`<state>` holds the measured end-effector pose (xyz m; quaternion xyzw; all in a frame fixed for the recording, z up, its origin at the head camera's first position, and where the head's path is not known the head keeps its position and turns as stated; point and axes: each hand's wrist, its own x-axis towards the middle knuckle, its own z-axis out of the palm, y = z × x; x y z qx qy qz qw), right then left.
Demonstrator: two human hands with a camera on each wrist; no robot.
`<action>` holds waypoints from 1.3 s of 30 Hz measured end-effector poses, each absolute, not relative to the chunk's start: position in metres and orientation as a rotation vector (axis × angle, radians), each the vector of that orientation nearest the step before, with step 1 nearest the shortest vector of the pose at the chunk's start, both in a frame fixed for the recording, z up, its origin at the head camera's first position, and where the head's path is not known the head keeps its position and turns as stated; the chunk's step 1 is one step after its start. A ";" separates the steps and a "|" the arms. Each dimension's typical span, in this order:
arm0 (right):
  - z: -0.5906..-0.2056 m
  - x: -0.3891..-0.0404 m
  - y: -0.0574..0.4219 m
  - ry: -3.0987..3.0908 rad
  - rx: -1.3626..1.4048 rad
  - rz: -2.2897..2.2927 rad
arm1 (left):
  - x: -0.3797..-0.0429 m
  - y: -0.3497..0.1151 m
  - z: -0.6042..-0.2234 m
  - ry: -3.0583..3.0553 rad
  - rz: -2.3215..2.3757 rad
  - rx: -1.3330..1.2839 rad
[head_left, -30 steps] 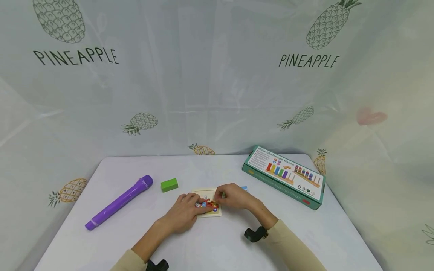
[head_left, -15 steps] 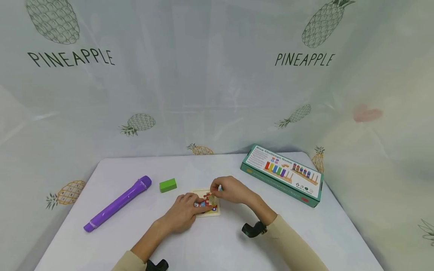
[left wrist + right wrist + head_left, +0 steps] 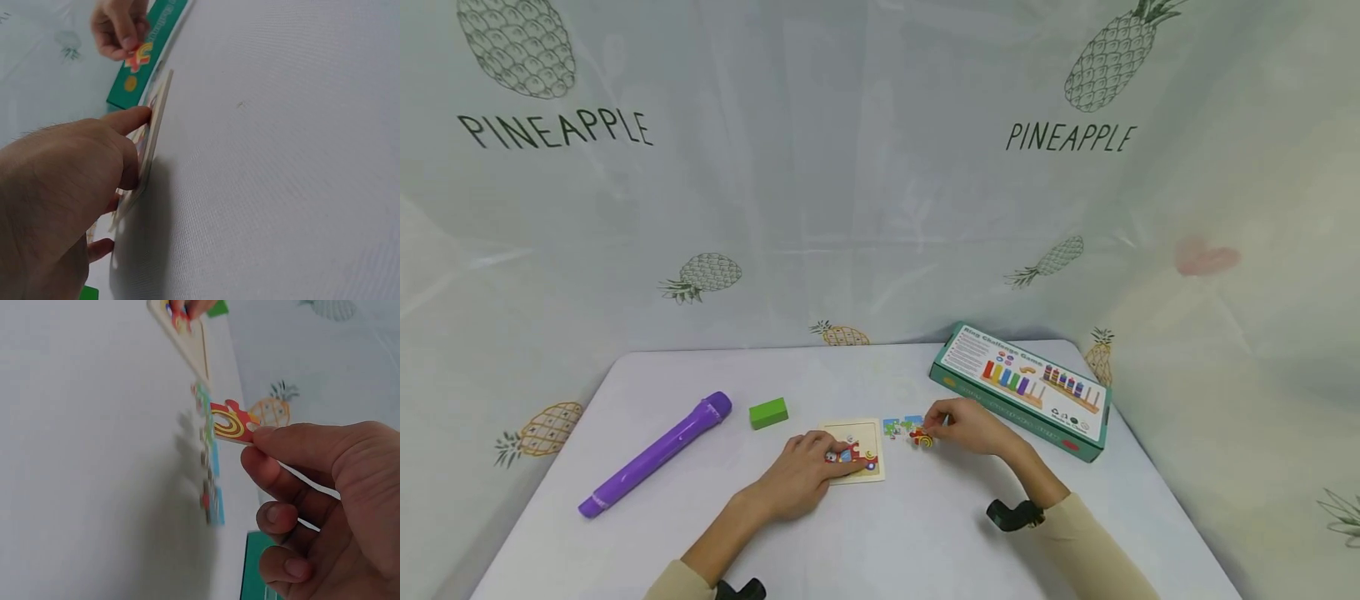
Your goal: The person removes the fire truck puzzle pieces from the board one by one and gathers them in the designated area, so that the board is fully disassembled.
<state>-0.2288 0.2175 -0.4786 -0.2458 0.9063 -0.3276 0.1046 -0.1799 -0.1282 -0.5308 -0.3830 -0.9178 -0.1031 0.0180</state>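
Note:
My right hand (image 3: 966,425) pinches a red and yellow jigsaw piece (image 3: 230,422) between thumb and forefinger. In the head view it is right of the wooden puzzle tray (image 3: 870,429), overlapping several blue and green jigsaw pieces (image 3: 892,427) that lie on the table. My left hand (image 3: 793,475) rests on the tray's left side, its forefinger stretched across the remaining red and blue picture. That hand hides much of the tray's lower left. In the left wrist view, its fingertips touch the tray's face and edge, and the right hand shows beyond with the red piece.
A green block (image 3: 768,413) lies behind and left of the tray. Farther left is a purple microphone-shaped stick (image 3: 658,454). A green Ring Challenge Game box (image 3: 1022,392) lies at the back right of the white table (image 3: 880,550), before a pineapple-print sheet (image 3: 865,208).
My right hand has moved from over the tray to the right, carrying the red and yellow jigsaw piece. The blue and green pieces have come into view. My left hand stays on the tray.

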 end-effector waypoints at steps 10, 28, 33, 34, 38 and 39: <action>-0.496 -0.236 0.254 2.587 -0.712 -0.979 | -0.182 -0.136 -0.526 -2.867 -0.434 -1.170; -0.504 -0.239 0.250 2.649 -0.619 -0.961 | -0.181 -0.139 -0.525 -2.863 -0.544 -1.153; -0.502 -0.238 0.248 2.661 -0.597 -0.946 | -0.180 -0.140 -0.525 -2.871 -0.535 -1.143; -0.502 -0.238 0.248 2.664 -0.595 -0.938 | -0.180 -0.140 -0.525 -2.874 -0.534 -1.143; -0.502 -0.238 0.246 2.673 -0.577 -0.917 | -0.180 -0.140 -0.526 -2.878 -0.534 -1.141; -0.503 -0.239 0.246 2.674 -0.572 -0.911 | -0.180 -0.141 -0.526 -2.879 -0.537 -1.139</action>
